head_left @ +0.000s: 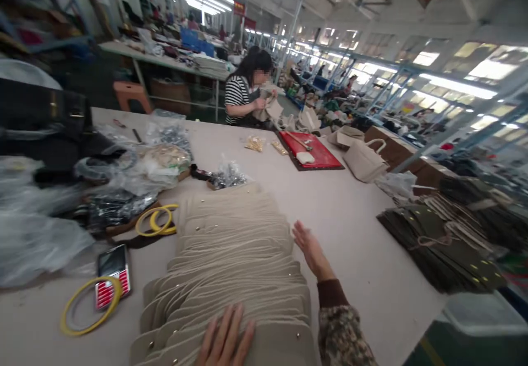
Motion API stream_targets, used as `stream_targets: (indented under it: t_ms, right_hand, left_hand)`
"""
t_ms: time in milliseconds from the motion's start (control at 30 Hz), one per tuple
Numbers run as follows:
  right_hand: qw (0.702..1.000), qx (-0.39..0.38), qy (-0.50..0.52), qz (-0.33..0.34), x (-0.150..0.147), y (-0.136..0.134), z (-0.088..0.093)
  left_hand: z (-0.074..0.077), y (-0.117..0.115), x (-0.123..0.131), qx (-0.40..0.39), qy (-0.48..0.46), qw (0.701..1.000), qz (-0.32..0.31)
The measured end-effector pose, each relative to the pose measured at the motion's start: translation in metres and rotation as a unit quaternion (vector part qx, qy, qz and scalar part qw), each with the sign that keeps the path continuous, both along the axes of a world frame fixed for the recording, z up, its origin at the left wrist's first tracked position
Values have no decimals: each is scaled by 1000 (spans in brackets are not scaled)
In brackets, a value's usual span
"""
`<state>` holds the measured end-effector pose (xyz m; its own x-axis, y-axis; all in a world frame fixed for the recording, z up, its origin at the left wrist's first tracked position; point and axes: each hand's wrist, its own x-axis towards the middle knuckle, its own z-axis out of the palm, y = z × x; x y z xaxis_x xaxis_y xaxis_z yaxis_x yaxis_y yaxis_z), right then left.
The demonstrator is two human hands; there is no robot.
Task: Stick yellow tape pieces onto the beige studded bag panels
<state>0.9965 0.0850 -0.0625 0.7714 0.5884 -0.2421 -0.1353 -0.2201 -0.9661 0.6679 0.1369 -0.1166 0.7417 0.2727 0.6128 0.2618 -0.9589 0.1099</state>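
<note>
A long fanned row of beige panels, overlapping like shingles and dotted with small metal studs, runs away from me along the table. My left hand lies flat on the nearest panels, fingers stretched out. Beside the row's right edge is my right hand, its fingers extended and nothing held in it. Whether its fingertips touch the panel edges I cannot tell. The right sleeve has a camouflage pattern with a dark cuff.
Left of the panels lie yellow tape rolls, a phone and plastic bags. A red board sits farther back, near a beige bag. Dark green panels are stacked at right. A person in stripes handles beige fabric across the table.
</note>
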Motion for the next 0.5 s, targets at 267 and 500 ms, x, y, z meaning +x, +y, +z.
stream_targets:
  t_ms: [267, 500]
  right_hand:
    - [988, -89, -118, -47, -104, -125, -38]
    - [913, -201, -348, -71, -194, -146, -99]
  left_hand:
    - [29, -3, -38, 6, 89, 995, 42]
    - [49, 32, -103, -182, 72, 974, 114]
